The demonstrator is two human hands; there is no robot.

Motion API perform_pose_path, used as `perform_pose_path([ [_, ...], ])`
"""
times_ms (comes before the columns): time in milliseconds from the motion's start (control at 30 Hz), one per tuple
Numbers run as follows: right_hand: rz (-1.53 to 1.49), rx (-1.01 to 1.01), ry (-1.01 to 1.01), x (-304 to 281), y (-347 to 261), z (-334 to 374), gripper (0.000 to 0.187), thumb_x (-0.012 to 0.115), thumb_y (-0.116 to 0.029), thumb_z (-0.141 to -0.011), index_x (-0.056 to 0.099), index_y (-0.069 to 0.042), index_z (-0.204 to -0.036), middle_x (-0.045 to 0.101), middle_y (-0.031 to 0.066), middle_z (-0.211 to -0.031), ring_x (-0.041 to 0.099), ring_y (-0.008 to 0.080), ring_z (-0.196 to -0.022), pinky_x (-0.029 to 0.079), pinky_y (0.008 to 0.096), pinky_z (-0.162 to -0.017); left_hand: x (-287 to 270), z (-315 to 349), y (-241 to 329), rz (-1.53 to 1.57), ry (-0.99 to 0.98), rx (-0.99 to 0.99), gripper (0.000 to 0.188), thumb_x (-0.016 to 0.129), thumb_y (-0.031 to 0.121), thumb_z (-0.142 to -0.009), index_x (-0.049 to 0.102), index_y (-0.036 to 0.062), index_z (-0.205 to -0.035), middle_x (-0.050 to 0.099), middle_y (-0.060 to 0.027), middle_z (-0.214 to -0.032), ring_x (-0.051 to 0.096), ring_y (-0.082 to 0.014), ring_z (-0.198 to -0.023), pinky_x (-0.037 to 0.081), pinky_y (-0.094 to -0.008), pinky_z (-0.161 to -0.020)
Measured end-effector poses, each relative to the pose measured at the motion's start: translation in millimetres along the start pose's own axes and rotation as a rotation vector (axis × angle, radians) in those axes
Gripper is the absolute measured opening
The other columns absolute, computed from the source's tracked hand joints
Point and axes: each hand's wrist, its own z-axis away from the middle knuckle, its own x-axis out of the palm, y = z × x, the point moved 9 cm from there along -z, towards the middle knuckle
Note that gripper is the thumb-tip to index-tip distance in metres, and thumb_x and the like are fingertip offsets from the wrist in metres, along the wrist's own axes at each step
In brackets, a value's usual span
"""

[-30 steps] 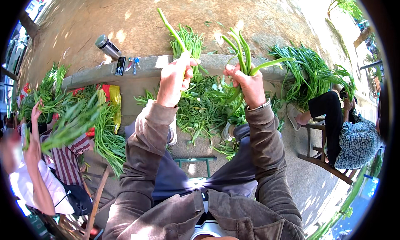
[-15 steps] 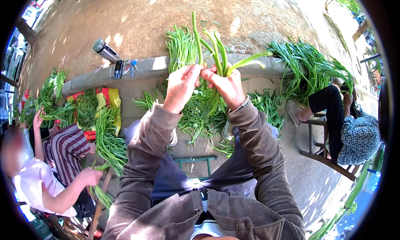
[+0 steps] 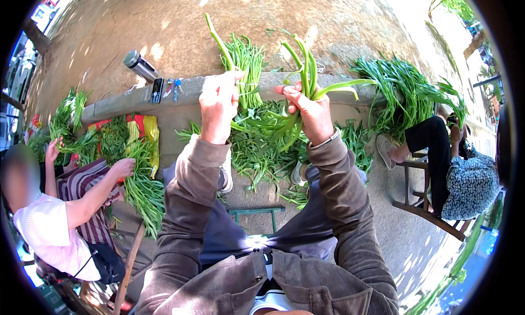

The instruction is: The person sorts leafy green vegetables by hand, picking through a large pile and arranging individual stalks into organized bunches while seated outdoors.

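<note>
In my left hand [image 3: 217, 110], pinched between the fingers, is one long green stem [image 3: 220, 40] that tilts up and to the left. My right hand [image 3: 310, 114] is closed round a small bunch of thick stems [image 3: 309, 69], which look like water spinach. Some of these point up, one sticks out to the right, and leafy ends hang below the fist. A gap separates the two hands. Beneath them a loose heap of leafy greens [image 3: 260, 161] covers the ground between my feet. Behind my left hand, an upright-cut bundle of greens [image 3: 250, 63] lies across the stone ledge.
The stone ledge [image 3: 191, 91] carries a phone [image 3: 157, 91], keys [image 3: 176, 89] and a steel flask [image 3: 141, 67]. More greens [image 3: 402, 91] are piled at right beside a seated person [image 3: 471, 181]. At left a person [image 3: 49, 233] handles greens [image 3: 145, 189] near red-and-yellow bags [image 3: 150, 132].
My hands have moved apart. The left has gone left with a single stem; the right has shifted slightly right with the bunch. The person at left has moved a hand up to the greens.
</note>
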Motion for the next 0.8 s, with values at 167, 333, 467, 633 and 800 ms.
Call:
perform_pose_path([
  [167,0.238,-0.002,0.05,-16.0,0.0,0.0,0.015,0.064,-0.01,-0.078,0.054,-0.002,-0.084,0.064,0.0097,-0.083,0.052,0.0069,-0.057,0.042,0.0201,-0.052,4.7,5.6,1.1,-0.06,-0.071,-0.035,0.023,0.047,0.021,-0.091,0.061,0.0034,-0.097,0.042,0.0044,-0.062,0.031,-0.0007,-0.044,0.022,-0.0156,-0.037],
  [333,0.331,0.0,0.148,-27.5,-1.1,0.0,0.019,0.065,-0.018,-0.081,0.056,-0.002,-0.088,0.056,0.0001,-0.07,0.053,0.0066,-0.059,0.042,0.0202,-0.052,25.0,17.2,-7.4,-0.213,-0.202,0.033,0.023,0.052,0.024,-0.09,0.062,0.0033,-0.093,0.047,0.0046,-0.062,0.036,-0.0004,-0.049,0.026,-0.0158,-0.042],
  [467,0.295,-0.001,0.16,-22.6,-1.0,0.7,0.026,0.06,-0.026,-0.086,0.055,-0.001,-0.086,0.057,0.0026,-0.064,0.056,0.0094,-0.058,0.042,0.0216,-0.05,40.0,25.1,-17.4,-0.233,-0.271,0.081,0.019,0.056,0.018,-0.088,0.061,-0.0005,-0.085,0.051,0.004,-0.063,0.044,-0.0028,-0.055,0.036,-0.0185,-0.049],
  [633,0.329,-0.012,0.135,-14.7,-0.2,2.0,0.032,0.055,-0.028,-0.089,0.056,0.001,-0.101,0.059,0.0034,-0.07,0.057,0.0091,-0.06,0.043,0.0207,-0.053,44.6,25.4,-23.3,-0.353,-0.283,0.162,0.017,0.057,0.015,-0.086,0.061,-0.0015,-0.083,0.054,0.0,-0.061,0.047,-0.0051,-0.055,0.038,-0.0218,-0.05],
  [800,0.346,-0.125,0.144,-20.3,-1.3,-7.4,0.023,0.055,-0.017,-0.088,0.056,0.002,-0.1,0.057,0.0024,-0.074,0.058,0.0115,-0.059,0.044,0.0231,-0.051,46.3,23.7,-20.4,-0.357,-0.286,0.157,0.018,0.056,0.016,-0.087,0.061,-0.0015,-0.083,0.054,-0.0003,-0.061,0.047,-0.0057,-0.055,0.038,-0.0219,-0.05],
])
